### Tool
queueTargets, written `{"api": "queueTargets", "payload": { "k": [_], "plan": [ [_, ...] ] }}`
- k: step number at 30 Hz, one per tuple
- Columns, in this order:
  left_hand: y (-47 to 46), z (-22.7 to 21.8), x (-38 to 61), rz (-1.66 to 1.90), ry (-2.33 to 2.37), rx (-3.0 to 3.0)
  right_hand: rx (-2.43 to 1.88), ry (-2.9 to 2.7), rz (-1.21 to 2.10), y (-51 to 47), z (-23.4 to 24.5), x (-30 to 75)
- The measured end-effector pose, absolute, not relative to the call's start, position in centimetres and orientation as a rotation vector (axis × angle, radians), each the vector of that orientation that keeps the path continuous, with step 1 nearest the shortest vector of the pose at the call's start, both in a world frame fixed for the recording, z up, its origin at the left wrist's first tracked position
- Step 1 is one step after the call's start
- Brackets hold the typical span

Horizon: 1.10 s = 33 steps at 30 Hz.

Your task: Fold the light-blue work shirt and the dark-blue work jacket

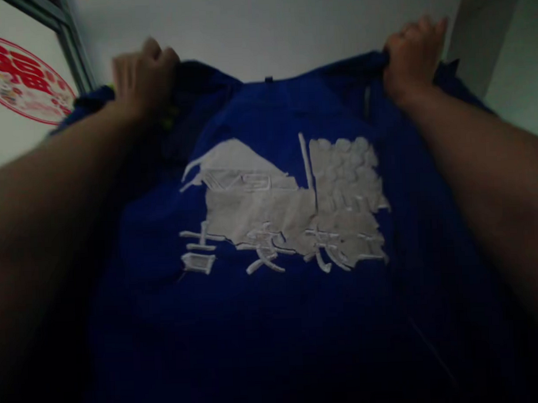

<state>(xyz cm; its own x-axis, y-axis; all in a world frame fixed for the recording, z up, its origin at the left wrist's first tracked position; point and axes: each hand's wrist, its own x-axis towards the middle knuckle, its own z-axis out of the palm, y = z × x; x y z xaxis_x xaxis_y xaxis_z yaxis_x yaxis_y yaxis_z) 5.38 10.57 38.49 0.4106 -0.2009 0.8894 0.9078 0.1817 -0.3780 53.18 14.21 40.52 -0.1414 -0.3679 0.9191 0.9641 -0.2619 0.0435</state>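
Note:
A blue jacket (264, 319) is held up and spread wide in front of me. My left hand (143, 76) is closed on its upper edge at the left. At the upper right, my right hand (414, 58) grips the same edge in a fist. Between the hands, the edge sags slightly, with a small dark loop (269, 80) at its middle. A large pale embroidered patch (260, 210) with stitched characters covers the middle of the cloth. The lower part of the jacket falls into deep shadow.
Behind the jacket stands a plain pale wall (267, 25). At the upper left, a dark frame (67, 41) borders a pane bearing a round red-and-white decoration (24, 78). A grey-green surface (518, 69) is at the right edge.

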Motion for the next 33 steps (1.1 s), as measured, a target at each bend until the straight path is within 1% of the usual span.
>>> {"api": "queueTargets", "payload": {
  "k": [2, 4, 6, 10, 11, 14, 16, 18, 20, 23, 27, 29, 31, 33],
  "plan": [
    [12.2, 38.7, 6.2, -0.962, -0.852, -1.05, -0.945, -0.879, -1.534, 15.8, 39.0, 52.1],
    [15.8, 37.5, 7.1, -0.896, -0.979, -1.232, -1.034, -1.034, -1.481, 19.1, 36.5, 52.0],
    [20.5, 35.3, 8.1, -0.844, -1.087, -1.375, -1.173, -1.123, -1.401, 23.4, 33.6, 52.4],
    [31.5, 29.3, 10.3, -0.788, -1.264, -1.486, -1.589, -1.261, -1.058, 32.9, 28.2, 52.7],
    [34.2, 27.6, 10.7, -0.792, -1.329, -1.497, -1.633, -1.299, -1.01, 35.0, 26.8, 52.4],
    [40.3, 22.0, 11.5, -0.826, -1.76, -1.665, -1.749, -1.443, -0.871, 39.2, 22.6, 50.5],
    [42.4, 18.7, 11.6, -0.787, -1.861, -1.785, -1.772, -1.566, -0.777, 40.1, 20.0, 48.6],
    [43.1, 16.3, 11.6, -0.765, -1.87, -1.847, -1.736, -1.678, -0.696, 39.6, 17.6, 46.5],
    [42.8, 15.0, 11.5, -0.775, -1.841, -1.878, -1.672, -1.763, -0.677, 38.0, 15.3, 44.4],
    [41.2, 14.6, 11.3, -0.81, -1.766, -1.921, -1.494, -1.918, -0.691, 34.2, 11.6, 42.4],
    [37.5, 13.8, 11.3, -0.81, -1.65, -2.022, -1.409, -2.073, -0.586, 28.7, 6.2, 42.3],
    [34.9, 12.1, 11.5, -0.776, -1.525, -2.123, -1.403, -2.117, -0.536, 26.7, 3.6, 43.0],
    [32.1, 9.5, 11.7, -0.705, -1.391, -2.241, -1.426, -2.158, -0.481, 25.6, 1.4, 43.8],
    [29.7, 6.6, 11.9, -0.587, -1.38, -2.325, -1.474, -2.186, -0.43, 25.4, -0.2, 44.5]
  ]
}}
